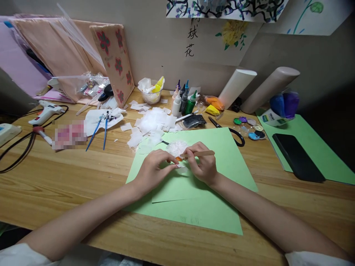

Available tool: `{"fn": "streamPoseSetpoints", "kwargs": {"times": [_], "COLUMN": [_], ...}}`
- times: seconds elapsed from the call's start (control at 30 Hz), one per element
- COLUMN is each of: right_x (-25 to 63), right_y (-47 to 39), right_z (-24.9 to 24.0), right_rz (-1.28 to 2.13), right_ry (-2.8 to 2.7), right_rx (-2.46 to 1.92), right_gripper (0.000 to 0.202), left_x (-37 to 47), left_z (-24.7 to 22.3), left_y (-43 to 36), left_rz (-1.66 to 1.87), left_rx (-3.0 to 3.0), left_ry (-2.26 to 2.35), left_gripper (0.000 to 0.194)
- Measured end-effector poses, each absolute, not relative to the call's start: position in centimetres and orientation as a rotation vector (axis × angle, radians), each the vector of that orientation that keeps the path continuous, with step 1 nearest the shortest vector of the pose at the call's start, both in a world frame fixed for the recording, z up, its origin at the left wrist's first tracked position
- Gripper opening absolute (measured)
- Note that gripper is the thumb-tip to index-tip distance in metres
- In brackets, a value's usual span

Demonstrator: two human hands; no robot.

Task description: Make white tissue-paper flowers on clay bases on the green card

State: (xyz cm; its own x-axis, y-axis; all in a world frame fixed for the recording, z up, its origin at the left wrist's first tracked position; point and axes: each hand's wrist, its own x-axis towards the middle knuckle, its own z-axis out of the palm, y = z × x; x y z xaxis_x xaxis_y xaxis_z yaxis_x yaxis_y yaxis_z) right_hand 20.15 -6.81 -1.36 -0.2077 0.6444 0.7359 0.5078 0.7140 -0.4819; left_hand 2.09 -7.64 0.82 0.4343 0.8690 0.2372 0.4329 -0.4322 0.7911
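Note:
Over a green paper sheet (177,212), my right hand (202,162) grips a flat wooden stick (206,153) like a craft stick, its tip pointing left. My left hand (155,168) pinches the edge of a small white paper piece (182,169) between thumb and fingertip. Between the two hands an orange bit (179,159) shows, partly hidden by the fingers. Just beyond it lies a round, ruffled white paper form (176,147) with a dark strip at its upper left.
White paper squares (155,120) are heaped behind the sheet. Paint bottles (184,101), scissors (237,136) and a bowl (151,96) stand or lie at the back. Brushes (105,133) and a glue gun (46,112) lie left; a black phone (298,157) lies right.

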Motion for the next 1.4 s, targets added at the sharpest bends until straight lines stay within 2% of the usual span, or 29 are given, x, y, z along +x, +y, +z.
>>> {"fn": "streamPoseSetpoints", "kwargs": {"times": [0.27, 0.63, 1.0, 1.4], "right_x": [20.4, 20.1, 20.1, 19.9], "right_y": [-7.1, -7.0, -6.7, -6.6], "right_z": [-1.3, -1.3, -1.5, -1.6], "right_rz": [0.125, 0.028, -0.006, 0.101], "right_ry": [-1.761, -1.993, -2.020, -1.976], "right_rx": [-0.860, -0.773, -0.850, -0.880], "right_gripper": [0.018, 0.017, 0.015, 0.015], "left_x": [3.1, 3.2, 3.0, 3.0], "left_z": [-0.3, -0.8, -0.7, -1.0], "left_y": [-6.7, -6.4, -6.2, -6.0], "left_rz": [0.917, 0.907, 0.928, 0.931], "left_rx": [2.283, 2.284, 2.089, 1.979], "left_ry": [1.372, 1.369, 1.415, 1.433], "left_gripper": [0.005, 0.003, 0.010, 0.010]}}
